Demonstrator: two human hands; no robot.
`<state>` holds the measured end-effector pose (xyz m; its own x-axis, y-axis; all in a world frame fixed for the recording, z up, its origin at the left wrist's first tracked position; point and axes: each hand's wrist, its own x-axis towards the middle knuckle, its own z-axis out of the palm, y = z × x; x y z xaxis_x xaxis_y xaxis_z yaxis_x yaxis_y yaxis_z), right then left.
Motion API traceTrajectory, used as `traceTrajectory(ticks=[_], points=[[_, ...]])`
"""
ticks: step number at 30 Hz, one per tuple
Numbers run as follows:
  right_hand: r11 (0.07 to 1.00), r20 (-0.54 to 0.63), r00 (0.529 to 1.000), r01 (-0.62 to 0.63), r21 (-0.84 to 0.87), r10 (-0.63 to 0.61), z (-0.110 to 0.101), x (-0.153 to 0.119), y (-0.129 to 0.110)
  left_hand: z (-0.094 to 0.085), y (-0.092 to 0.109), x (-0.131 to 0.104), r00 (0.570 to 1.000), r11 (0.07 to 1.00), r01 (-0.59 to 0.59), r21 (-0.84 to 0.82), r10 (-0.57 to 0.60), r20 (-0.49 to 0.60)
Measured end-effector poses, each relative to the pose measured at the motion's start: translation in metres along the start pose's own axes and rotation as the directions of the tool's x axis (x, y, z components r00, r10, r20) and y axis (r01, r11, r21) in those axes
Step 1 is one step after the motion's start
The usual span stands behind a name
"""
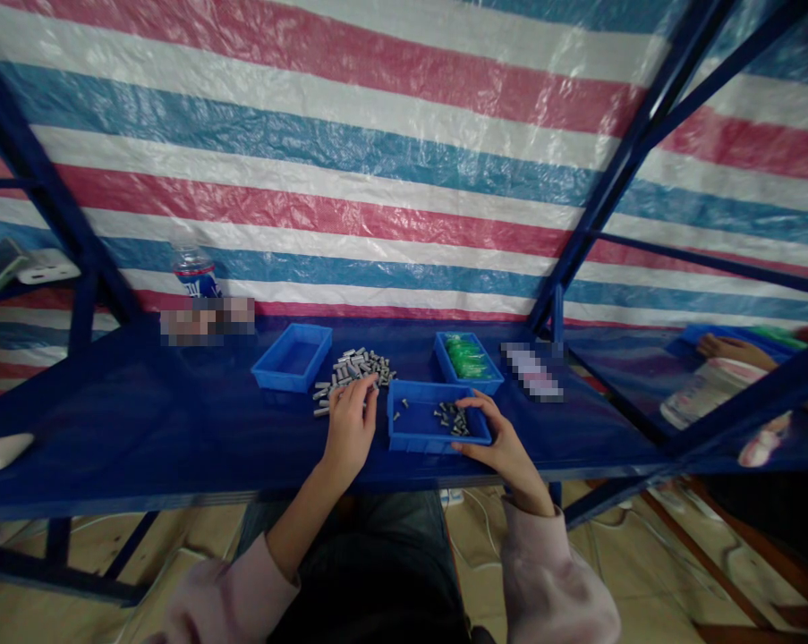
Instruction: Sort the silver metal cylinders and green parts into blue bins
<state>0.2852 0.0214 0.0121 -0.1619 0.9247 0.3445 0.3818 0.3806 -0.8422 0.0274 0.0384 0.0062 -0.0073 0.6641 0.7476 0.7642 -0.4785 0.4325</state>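
Observation:
My right hand [501,440] grips the right end of a blue plastic bin [421,442], thumb at the front wall and fingers over the rim. Inside this bin, small dark screws [454,419] are gathered toward the right, with a few loose ones at the left. My left hand [351,427] is at the near edge of a heap of grey metal cylindrical pieces [358,364], just left of the bin. Its fingers are bent and drawn together with the thumb; what they hold, if anything, is too small to make out.
Behind the heap to the left stands another blue bin [294,356]. A blue bin [447,360] with green plastic-wrapped contents [467,356] sits behind right. A bottle [197,273], a white object [1,453] and blue frame posts [595,201] surround the table. Another person's hand [735,349] is far right.

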Motion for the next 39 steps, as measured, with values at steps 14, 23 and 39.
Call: traceTrajectory(ticks=[14, 23, 39], points=[[1.0, 0.004, 1.0, 0.003, -0.009, -0.003, -0.001, -0.001, 0.004, -0.009, 0.01, -0.001, 0.985, 0.971, -0.141, -0.192, 0.157, 0.073], [1.0, -0.002, 1.0, 0.01, -0.008, -0.011, 0.0, -0.001, 0.002, -0.009, 0.007, 0.0, 0.977, 0.976, -0.104, -0.193, 0.137, 0.164], [1.0, -0.008, 1.0, 0.001, -0.008, -0.001, 0.0, 0.0, -0.002, -0.003, 0.001, 0.0, 0.978, 0.984, -0.018, 0.178, -0.02, 0.206]])
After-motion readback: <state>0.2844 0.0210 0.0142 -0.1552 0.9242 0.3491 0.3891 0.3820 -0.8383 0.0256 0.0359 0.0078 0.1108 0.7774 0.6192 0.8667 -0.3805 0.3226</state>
